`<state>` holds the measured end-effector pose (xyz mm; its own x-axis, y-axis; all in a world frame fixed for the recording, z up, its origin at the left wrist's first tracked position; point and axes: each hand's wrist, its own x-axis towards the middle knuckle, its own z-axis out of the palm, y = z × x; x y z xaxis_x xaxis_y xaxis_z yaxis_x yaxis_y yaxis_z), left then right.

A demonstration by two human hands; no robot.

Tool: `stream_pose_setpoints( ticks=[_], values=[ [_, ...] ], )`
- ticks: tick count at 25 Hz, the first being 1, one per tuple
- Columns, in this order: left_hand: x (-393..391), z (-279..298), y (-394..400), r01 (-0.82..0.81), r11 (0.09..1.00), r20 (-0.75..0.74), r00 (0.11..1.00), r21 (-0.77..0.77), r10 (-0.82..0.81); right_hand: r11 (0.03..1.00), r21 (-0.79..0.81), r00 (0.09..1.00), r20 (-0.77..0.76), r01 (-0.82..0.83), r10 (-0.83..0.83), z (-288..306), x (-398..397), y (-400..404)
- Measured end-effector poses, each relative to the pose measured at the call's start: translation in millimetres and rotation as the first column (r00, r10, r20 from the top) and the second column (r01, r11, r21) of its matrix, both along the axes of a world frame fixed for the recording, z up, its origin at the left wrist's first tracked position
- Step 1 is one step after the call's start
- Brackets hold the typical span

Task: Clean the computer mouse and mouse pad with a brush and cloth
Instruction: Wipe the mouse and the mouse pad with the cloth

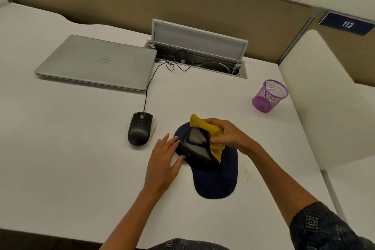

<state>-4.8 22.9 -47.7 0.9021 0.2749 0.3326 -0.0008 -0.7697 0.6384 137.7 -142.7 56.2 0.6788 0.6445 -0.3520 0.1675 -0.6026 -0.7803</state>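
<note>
Right hand [225, 134] grips a yellow cloth [205, 126] on the folded-up mouse pad [217, 176], left hand [164, 158] pressing its edge, mouse [139, 130] just beside.

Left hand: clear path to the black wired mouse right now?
Probably yes. The left hand rests open at the dark blue mouse pad's left edge, holding nothing; the black wired mouse sits just beyond on bare white desk, nothing between.

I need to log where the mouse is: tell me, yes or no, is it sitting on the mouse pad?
No. The mouse rests on the bare desk, apart from and left of the mouse pad.
</note>
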Motion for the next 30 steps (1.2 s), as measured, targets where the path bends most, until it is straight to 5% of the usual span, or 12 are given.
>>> stream_pose_setpoints(
  ticks=[3,5,7,12,16,21,26,30],
  values=[
    [1,-1,-3,0.041,0.989,-0.005,0.999,0.139,-0.040,0.979,-0.202,0.989,0.130,-0.035,0.063,0,-12,13],
    [1,-2,-1,0.020,0.994,-0.026,1.000,0.107,-0.017,0.886,-0.457,0.909,0.334,-0.074,0.249,-12,-29,19],
    [2,-5,2,0.005,0.996,-0.046,0.999,0.087,-0.001,0.839,-0.539,0.826,0.438,-0.075,0.356,-23,-48,18],
    [3,-5,1,0.009,0.989,-0.044,0.999,0.150,-0.003,0.815,-0.566,0.740,0.496,-0.121,0.454,-18,-39,-35],
    [4,-6,3,0.011,0.992,-0.040,0.999,0.129,-0.006,0.861,-0.508,0.766,0.562,0.023,0.311,-19,0,-13],
    [5,-3,3,-0.014,0.990,-0.055,0.998,0.138,0.021,0.881,-0.473,0.801,0.520,-0.019,0.297,-19,44,16],
    [6,1,-1,-0.029,0.978,-0.098,0.994,0.207,0.050,0.898,-0.390,0.822,0.429,-0.204,0.373,-22,-22,-27],
    [10,10,-2,-0.053,0.980,-0.107,0.991,0.191,0.074,0.881,-0.404,0.726,0.525,-0.247,0.444,-28,-55,-51]
  ],
)
